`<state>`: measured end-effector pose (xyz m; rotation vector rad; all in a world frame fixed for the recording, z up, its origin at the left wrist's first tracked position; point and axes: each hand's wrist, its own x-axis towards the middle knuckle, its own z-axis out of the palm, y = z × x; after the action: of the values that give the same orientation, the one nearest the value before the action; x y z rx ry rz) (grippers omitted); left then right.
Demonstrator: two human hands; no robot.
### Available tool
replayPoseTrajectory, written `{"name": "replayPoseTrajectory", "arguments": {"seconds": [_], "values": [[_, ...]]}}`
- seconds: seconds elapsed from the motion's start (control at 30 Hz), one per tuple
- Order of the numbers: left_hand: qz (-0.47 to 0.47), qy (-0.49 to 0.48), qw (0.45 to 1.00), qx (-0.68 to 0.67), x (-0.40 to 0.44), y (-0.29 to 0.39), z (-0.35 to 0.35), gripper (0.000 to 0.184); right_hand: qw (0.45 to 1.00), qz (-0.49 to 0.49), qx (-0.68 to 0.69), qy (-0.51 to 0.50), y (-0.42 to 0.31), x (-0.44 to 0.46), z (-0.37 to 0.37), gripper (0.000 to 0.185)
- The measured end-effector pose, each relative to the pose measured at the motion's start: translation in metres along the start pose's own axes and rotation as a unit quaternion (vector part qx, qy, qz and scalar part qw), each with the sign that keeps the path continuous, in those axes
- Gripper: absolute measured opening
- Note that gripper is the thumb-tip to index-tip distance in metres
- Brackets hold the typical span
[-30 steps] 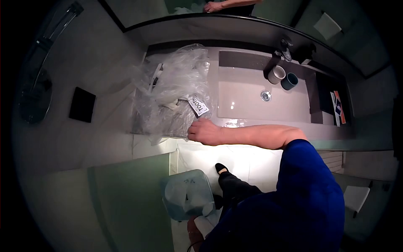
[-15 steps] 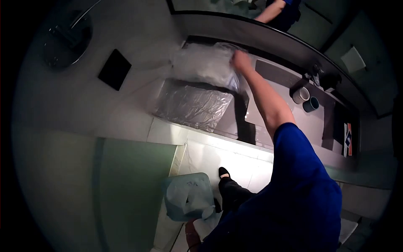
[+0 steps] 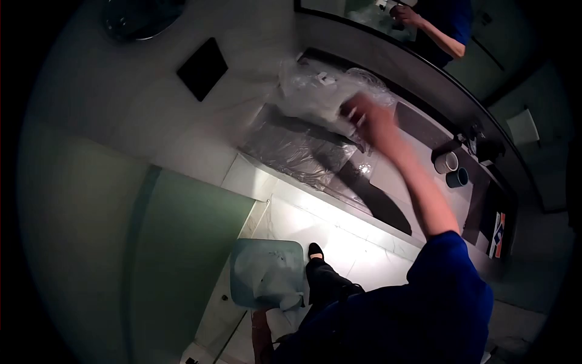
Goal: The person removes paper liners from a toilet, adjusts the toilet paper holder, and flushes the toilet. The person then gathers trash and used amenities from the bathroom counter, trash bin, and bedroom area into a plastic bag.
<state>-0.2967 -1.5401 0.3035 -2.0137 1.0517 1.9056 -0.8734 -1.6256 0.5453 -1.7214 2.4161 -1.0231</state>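
Note:
A crumpled clear plastic bag (image 3: 315, 97) lies at the back left of the counter. Over its right side is my right hand (image 3: 371, 121), smeared by motion, so I cannot make out whether its fingers hold the plastic. A flatter plastic sheet (image 3: 291, 148) covers the counter in front of the bag. Low in view, my left hand (image 3: 262, 333) is beside a pale blue-green bin (image 3: 236, 279), next to some white material (image 3: 280, 324); its fingers are hidden. Inside the bin is a whitish plastic liner (image 3: 267, 270).
Two cups, one light (image 3: 447, 162) and one dark (image 3: 458, 178), stand near the tap on the right of the counter. A mirror (image 3: 376, 27) runs along the back. A black square plate (image 3: 203, 68) is on the left wall. A greenish glass panel (image 3: 188, 236) stands at left.
My right hand has drawn back from the bag's far right edge toward me, and the bag has changed shape. The view has shifted. The bin and my left hand remain close together.

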Motion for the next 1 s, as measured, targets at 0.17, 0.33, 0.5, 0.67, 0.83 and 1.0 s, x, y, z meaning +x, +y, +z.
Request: {"name": "replayPoseTrajectory", "arguments": {"seconds": [0.17, 0.33, 0.5, 0.67, 0.83, 1.0], "values": [[0.002, 0.004, 1.0, -0.016, -0.005, -0.005, 0.005, 0.035, 0.963, -0.218, -0.1, -0.119, -0.032, -0.074, 0.119, 0.024], [-0.006, 0.006, 1.0, -0.027, -0.008, -0.017, 0.01, 0.035, 0.964, -0.203, -0.007, -0.171, -0.012, -0.072, 0.155, 0.017], [-0.009, 0.002, 1.0, -0.026, -0.006, -0.018, 0.013, 0.035, 0.967, -0.161, 0.089, -0.176, -0.018, -0.003, 0.127, 0.015], [-0.011, -0.005, 1.0, -0.014, -0.001, -0.013, 0.015, 0.034, 0.959, -0.01, 0.147, 0.243, 0.051, 0.104, 0.007, 0.012], [-0.008, -0.012, 1.0, 0.007, 0.005, -0.003, 0.015, 0.034, 0.933, 0.186, -0.128, 0.28, 0.209, 0.073, -0.001, 0.019], [-0.005, -0.02, 0.999, 0.044, 0.017, 0.012, 0.011, 0.034, 0.948, 0.302, -0.103, 0.015, 0.237, 0.038, 0.048, 0.024]]}}
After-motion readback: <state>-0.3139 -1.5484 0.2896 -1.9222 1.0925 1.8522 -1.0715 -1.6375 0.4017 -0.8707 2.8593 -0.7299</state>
